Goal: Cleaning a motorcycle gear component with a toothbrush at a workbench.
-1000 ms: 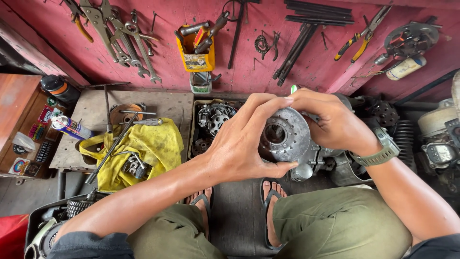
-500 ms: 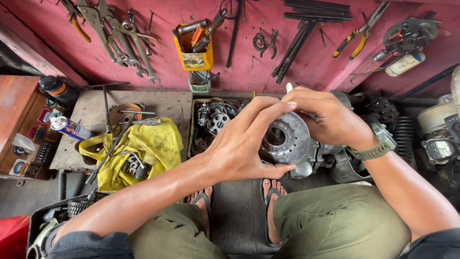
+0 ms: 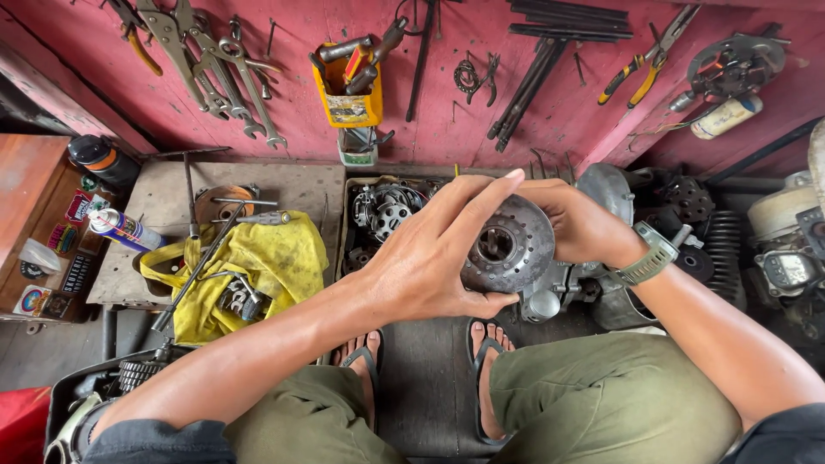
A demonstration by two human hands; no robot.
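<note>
Both hands hold a round grey metal part [image 3: 509, 245] up in front of the person, above the feet in sandals [image 3: 490, 361]. The left hand [image 3: 430, 262] wraps the near side, with fingers spread along the top and thumb under it. The right hand [image 3: 580, 225] grips the far side. A yellow cloth [image 3: 258, 258] with tools lies to the left. More tools hang on the red wall [image 3: 284, 120] behind.

Seen from above: round grey metal engine part [image 3: 509, 245] gripped between left hand [image 3: 430, 262] and right hand [image 3: 580, 225], above sandalled feet [image 3: 485, 378]. Yellow cloth [image 3: 266, 258] with tools to the left; wrenches [image 3: 215, 60] and pliers [image 3: 644, 60] hung on red wall [image 3: 301, 129].
</note>
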